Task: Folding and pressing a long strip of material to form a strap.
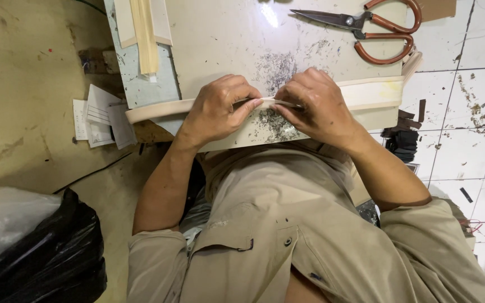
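A long cream strip (366, 92) is laid across the near edge of the worktable (220, 33) and is pinched at mid-length by the left hand (217, 109) and right hand (315, 104), fingertips closed on its folded edge. The folding step is judged in hand; steady creasing along the strip is called for. Large scissors (374, 28) rest at the worktable's far side.

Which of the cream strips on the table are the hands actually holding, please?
The long cream strip across the table's near edge, pinched by both hands; the narrower strips lie untouched at the far left corner.
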